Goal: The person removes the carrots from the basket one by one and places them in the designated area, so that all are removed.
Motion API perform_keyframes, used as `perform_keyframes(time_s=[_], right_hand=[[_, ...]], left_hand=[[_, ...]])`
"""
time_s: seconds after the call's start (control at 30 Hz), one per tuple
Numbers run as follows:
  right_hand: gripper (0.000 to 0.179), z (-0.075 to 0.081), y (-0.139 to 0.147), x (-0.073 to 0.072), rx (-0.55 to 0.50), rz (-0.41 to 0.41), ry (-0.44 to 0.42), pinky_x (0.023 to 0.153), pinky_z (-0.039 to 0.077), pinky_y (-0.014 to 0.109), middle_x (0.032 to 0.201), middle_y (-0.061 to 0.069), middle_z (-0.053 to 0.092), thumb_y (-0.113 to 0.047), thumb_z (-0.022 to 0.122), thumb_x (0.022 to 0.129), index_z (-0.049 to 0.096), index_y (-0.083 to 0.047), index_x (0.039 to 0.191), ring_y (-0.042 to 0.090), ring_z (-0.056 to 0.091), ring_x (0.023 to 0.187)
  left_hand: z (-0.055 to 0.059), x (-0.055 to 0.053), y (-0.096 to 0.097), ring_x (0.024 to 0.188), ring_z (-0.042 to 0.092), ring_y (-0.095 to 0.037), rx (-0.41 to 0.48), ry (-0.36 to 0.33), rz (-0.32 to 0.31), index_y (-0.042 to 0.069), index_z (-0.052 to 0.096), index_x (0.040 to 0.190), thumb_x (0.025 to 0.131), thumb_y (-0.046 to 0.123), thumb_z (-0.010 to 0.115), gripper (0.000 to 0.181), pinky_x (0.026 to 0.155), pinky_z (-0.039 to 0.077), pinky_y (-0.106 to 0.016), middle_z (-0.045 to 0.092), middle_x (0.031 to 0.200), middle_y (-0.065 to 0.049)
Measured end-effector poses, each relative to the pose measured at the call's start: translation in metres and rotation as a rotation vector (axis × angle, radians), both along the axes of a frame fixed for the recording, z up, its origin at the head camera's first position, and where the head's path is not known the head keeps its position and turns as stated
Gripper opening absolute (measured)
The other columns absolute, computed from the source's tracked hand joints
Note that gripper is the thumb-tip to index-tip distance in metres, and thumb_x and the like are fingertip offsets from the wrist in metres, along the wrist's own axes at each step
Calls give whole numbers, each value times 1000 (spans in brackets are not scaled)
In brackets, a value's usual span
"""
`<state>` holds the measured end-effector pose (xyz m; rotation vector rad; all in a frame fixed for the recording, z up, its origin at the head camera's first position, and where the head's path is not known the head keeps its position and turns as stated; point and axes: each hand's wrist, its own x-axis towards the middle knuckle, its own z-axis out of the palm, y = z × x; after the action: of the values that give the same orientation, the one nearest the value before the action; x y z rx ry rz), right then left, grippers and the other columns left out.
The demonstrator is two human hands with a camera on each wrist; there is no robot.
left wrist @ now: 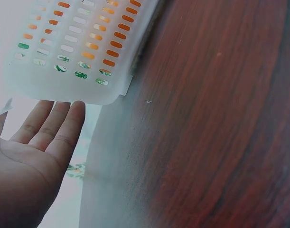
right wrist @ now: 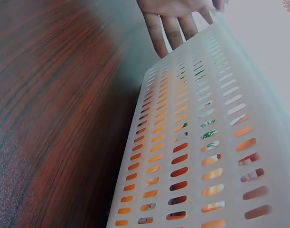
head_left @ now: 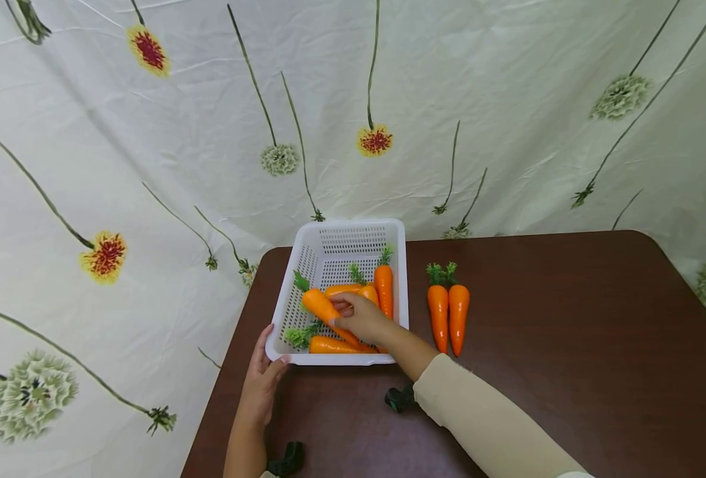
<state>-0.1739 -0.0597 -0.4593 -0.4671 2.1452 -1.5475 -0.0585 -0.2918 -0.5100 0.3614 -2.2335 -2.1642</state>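
My right hand (head_left: 364,320) reaches into a white perforated plastic basket (head_left: 404,285) and pinches an orange carrot (head_left: 319,304) with a green leafy top. This carrot lies slantwise over other carrots, one along the front wall (head_left: 331,345) and one upright at the right (head_left: 384,285). At the front left corner of the basket my left hand (head_left: 264,382) holds on, its thumb by the rim and its fingers along the outer side. The left wrist view shows the fingers (left wrist: 64,128) fairly straight, touching the basket's edge (left wrist: 64,92). The right hand is out of the right wrist view.
Two carrots (head_left: 438,309) lie side by side on the dark brown table (head_left: 568,345), right of the basket. A flower-printed white cloth (head_left: 478,86) hangs behind and to the left. Black wrist devices (head_left: 399,399) show near both wrists.
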Motion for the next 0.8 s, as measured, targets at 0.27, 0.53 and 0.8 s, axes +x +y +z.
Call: perform_keyframes(time_s=[0.27, 0.53, 0.8], right_hand=[[49, 8, 5, 2, -58, -25, -27, 98, 54, 38, 135, 10, 62, -14, 68, 95, 55, -11, 142, 25, 61, 116], [48, 13, 15, 0, -124, -10, -49, 97, 54, 37, 137, 9, 59, -16, 66, 97, 54, -14, 144, 24, 58, 116], [49, 17, 24, 2, -163, -28, -68, 94, 53, 37, 139, 8, 58, -17, 65, 98, 53, -18, 145, 24, 57, 116]], left_hand=[[0, 1, 0, 130, 53, -22, -14, -15, 6, 39, 25, 158, 99, 17, 62, 73, 98, 49, -15, 33, 161, -3], [0, 0, 0, 125, 57, -19, 1, 1, 1, 36, 24, 159, 100, 16, 62, 73, 97, 50, -16, 33, 161, -5], [0, -2, 0, 122, 56, -13, 2, -5, 6, 35, 23, 159, 100, 14, 60, 72, 96, 50, -15, 31, 162, -7]])
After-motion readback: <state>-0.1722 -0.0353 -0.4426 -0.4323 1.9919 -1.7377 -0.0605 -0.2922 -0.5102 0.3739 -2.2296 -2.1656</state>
